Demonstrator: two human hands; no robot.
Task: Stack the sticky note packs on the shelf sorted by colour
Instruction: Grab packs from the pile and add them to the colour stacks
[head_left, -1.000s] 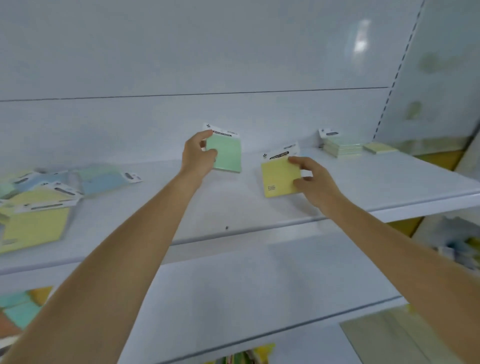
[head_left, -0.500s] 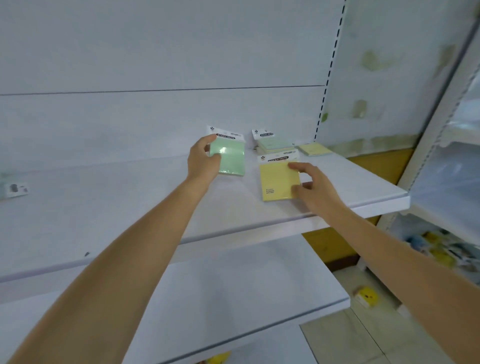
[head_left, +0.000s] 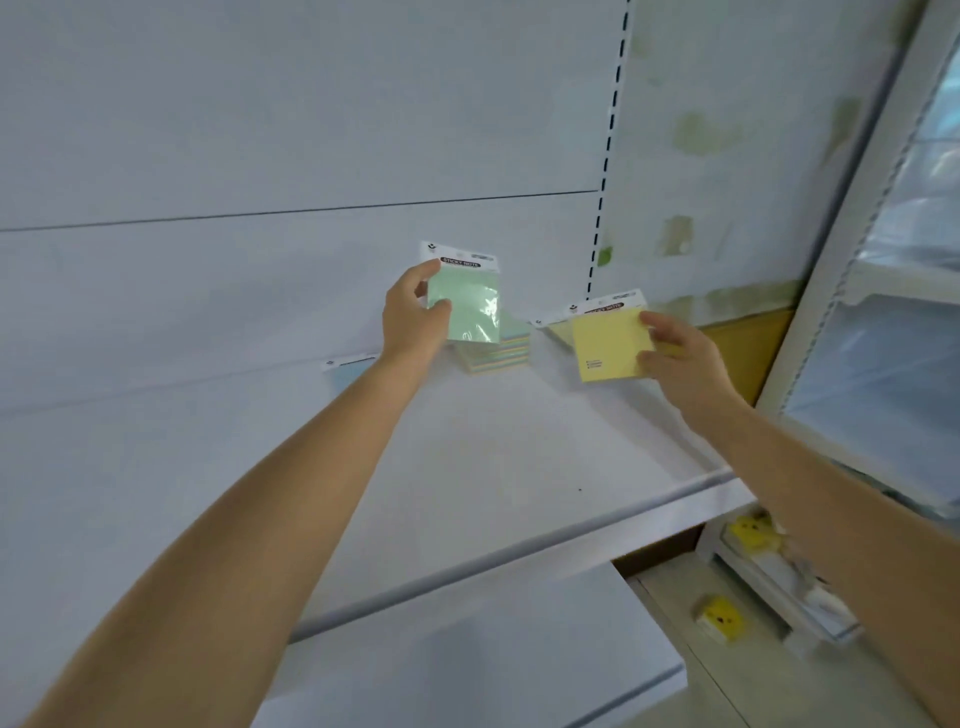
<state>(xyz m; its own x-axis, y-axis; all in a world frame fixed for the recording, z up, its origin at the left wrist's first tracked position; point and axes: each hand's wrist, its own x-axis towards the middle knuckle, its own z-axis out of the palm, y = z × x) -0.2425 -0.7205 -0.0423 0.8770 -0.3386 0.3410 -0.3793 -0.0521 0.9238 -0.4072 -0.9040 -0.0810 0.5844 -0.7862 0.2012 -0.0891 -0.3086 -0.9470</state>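
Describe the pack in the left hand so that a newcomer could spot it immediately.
On the upper white shelf, near the back wall, the left hand holds up a green sticky note pack above a short stack. It is the only green pack held; the right hand's is yellow.

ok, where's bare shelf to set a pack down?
Free: the white shelf, from front lip back to the pastel stack, between both forearms, and left of the left arm. Crowded: back right corner, around that stack and the flat yellow packs.
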